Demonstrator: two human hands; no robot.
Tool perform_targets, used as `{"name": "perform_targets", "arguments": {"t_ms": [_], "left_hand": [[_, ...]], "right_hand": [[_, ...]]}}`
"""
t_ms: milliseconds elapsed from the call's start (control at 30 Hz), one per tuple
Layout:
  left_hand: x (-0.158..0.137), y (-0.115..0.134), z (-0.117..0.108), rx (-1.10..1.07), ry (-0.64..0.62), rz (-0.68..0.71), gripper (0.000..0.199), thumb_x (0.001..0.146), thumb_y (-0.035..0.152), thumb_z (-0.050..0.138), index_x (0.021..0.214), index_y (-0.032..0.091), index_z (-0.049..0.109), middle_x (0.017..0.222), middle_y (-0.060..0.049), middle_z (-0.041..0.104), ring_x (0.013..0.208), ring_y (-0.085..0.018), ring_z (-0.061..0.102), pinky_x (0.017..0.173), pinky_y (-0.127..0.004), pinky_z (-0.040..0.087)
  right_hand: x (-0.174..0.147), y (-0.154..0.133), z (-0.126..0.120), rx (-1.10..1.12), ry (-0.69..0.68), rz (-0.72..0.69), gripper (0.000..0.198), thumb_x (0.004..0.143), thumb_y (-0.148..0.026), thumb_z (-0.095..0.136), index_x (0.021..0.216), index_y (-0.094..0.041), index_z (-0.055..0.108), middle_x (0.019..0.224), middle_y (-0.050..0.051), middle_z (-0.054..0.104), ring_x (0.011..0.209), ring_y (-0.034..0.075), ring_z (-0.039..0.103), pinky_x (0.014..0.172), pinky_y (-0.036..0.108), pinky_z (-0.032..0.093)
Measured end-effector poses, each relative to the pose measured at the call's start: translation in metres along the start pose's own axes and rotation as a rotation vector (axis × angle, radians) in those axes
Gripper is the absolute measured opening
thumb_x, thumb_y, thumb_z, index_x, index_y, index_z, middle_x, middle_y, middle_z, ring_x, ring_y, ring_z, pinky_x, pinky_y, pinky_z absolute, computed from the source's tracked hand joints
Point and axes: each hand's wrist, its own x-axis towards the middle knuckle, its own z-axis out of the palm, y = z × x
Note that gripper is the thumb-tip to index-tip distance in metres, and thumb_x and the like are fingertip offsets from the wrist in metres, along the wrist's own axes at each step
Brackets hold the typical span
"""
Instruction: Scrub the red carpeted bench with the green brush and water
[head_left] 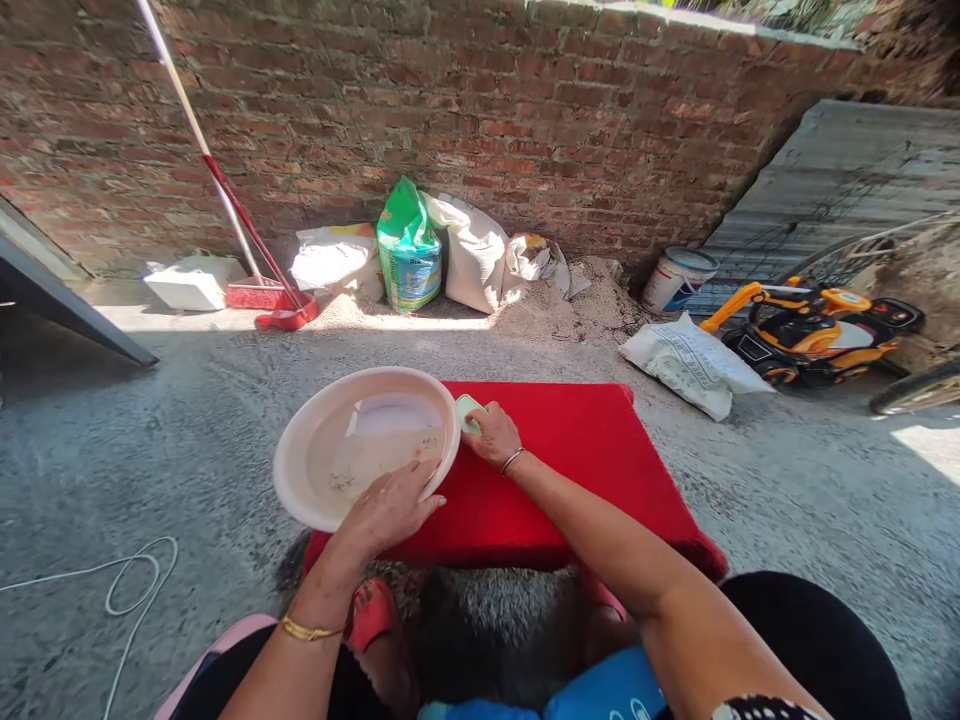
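the basin [291, 470], wide and pale with water [397, 435] in it, stands on the left part of the red-covered table [585, 430]. from where i'm standing, the brick wall [525, 130] rises well behind the basin and grey floor [217, 420] spreads out to its left. the left hand [390, 510] is at the basin's near right rim, fingers close together over the inside, thumb spread away outside; whether it grips or merely rests, i cannot tell. just right of the basin, the right hand [495, 437] has its fingers bent and pinching a small pale green thing [469, 404], which i can't quite make out.

i'd worry about the basin's left side, which seems to jut past the table's end: a heavy lean or a shove leftward could tip it and spill the water. the right hand's knuckles might also knock the rim, being so near.

the table's front edge runs close below the basin, so little margin there. to the basin's right, red cloth stretches on to the table's far end, giving the right arm room to move.
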Motion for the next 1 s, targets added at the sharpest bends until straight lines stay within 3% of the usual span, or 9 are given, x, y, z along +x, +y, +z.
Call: {"name": "perform_targets", "arguments": {"t_ms": [100, 267, 367, 467, 533, 600, 867, 933, 1000], "left_hand": [[0.000, -0.002, 0.002, 0.003, 0.020, 0.015, 0.049, 0.088, 0.032, 0.056, 0.135, 0.020, 0.051, 0.140, -0.014, 0.057, 0.132, -0.030, 0.050, 0.107, -0.043, 0.044], [0.000, -0.002, 0.006, -0.002, 0.055, 0.032, 0.051, 0.088, 0.030, 0.055, 0.138, 0.019, 0.048, 0.141, -0.015, 0.055, 0.135, -0.029, 0.047, 0.109, -0.043, 0.042], [0.001, -0.003, 0.007, 0.004, 0.052, 0.042, 0.052, 0.088, 0.030, 0.055, 0.138, 0.017, 0.047, 0.142, -0.017, 0.054, 0.136, -0.029, 0.046, 0.110, -0.043, 0.041], [0.001, -0.002, 0.005, 0.006, 0.048, 0.034, 0.052, 0.088, 0.030, 0.055, 0.138, 0.018, 0.047, 0.143, -0.016, 0.054, 0.136, -0.030, 0.046, 0.109, -0.043, 0.042], [0.000, -0.001, 0.003, 0.003, 0.045, 0.029, 0.051, 0.088, 0.031, 0.055, 0.137, 0.020, 0.047, 0.143, -0.015, 0.054, 0.135, -0.029, 0.048, 0.108, -0.042, 0.043], [0.000, 0.000, 0.002, -0.003, 0.041, 0.029, 0.051, 0.087, 0.031, 0.056, 0.136, 0.020, 0.048, 0.143, -0.015, 0.054, 0.133, -0.028, 0.049, 0.108, -0.041, 0.043], [-0.002, 0.001, 0.001, 0.008, 0.023, 0.022, 0.051, 0.089, 0.032, 0.056, 0.137, 0.019, 0.048, 0.143, -0.016, 0.053, 0.134, -0.028, 0.049, 0.108, -0.042, 0.042], [-0.002, 0.001, 0.000, 0.019, 0.016, 0.018, 0.050, 0.089, 0.033, 0.057, 0.137, 0.020, 0.049, 0.142, -0.016, 0.054, 0.132, -0.029, 0.051, 0.107, -0.043, 0.043], [-0.002, 0.002, -0.001, 0.031, 0.013, 0.021, 0.049, 0.089, 0.034, 0.057, 0.135, 0.020, 0.050, 0.141, -0.016, 0.055, 0.132, -0.029, 0.051, 0.107, -0.042, 0.044]], "right_hand": [[-0.004, 0.035, -0.010, -0.039, -0.003, 0.087, 0.039, 0.083, -0.045, 0.065, 0.118, -0.029, 0.066, 0.111, 0.008, 0.056, 0.098, 0.019, 0.057, 0.083, 0.027, 0.041], [-0.041, 0.172, -0.062, -0.091, 0.132, 0.467, 0.040, 0.082, -0.044, 0.064, 0.117, -0.025, 0.067, 0.112, 0.009, 0.057, 0.098, 0.021, 0.058, 0.082, 0.029, 0.042], [-0.077, 0.244, -0.097, -0.098, 0.225, 0.804, 0.041, 0.079, -0.044, 0.064, 0.113, -0.021, 0.069, 0.106, 0.014, 0.063, 0.099, 0.026, 0.059, 0.079, 0.034, 0.043], [-0.098, 0.269, -0.113, -0.097, 0.315, 0.989, 0.041, 0.076, -0.043, 0.066, 0.109, -0.018, 0.070, 0.103, 0.017, 0.064, 0.102, 0.030, 0.059, 0.078, 0.037, 0.044], [-0.094, 0.255, -0.109, -0.075, 0.318, 0.939, 0.042, 0.077, -0.044, 0.065, 0.109, -0.018, 0.070, 0.104, 0.016, 0.064, 0.103, 0.030, 0.059, 0.079, 0.037, 0.044], [-0.079, 0.220, -0.093, -0.048, 0.294, 0.781, 0.042, 0.079, -0.044, 0.064, 0.112, -0.019, 0.068, 0.106, 0.014, 0.064, 0.103, 0.028, 0.058, 0.082, 0.036, 0.043], [-0.016, 0.028, -0.001, 0.017, 0.053, 0.067, 0.038, 0.080, -0.044, 0.069, 0.115, -0.028, 0.067, 0.111, 0.007, 0.056, 0.096, 0.019, 0.056, 0.082, 0.028, 0.042], [-0.017, 0.009, 0.006, -0.017, 0.011, -0.017, 0.039, 0.082, -0.045, 0.067, 0.117, -0.028, 0.066, 0.111, 0.008, 0.056, 0.098, 0.020, 0.055, 0.084, 0.028, 0.041], [-0.023, 0.013, 0.001, -0.055, -0.002, -0.020, 0.039, 0.083, -0.044, 0.066, 0.119, -0.027, 0.066, 0.113, 0.009, 0.055, 0.100, 0.020, 0.055, 0.085, 0.028, 0.040]]}}
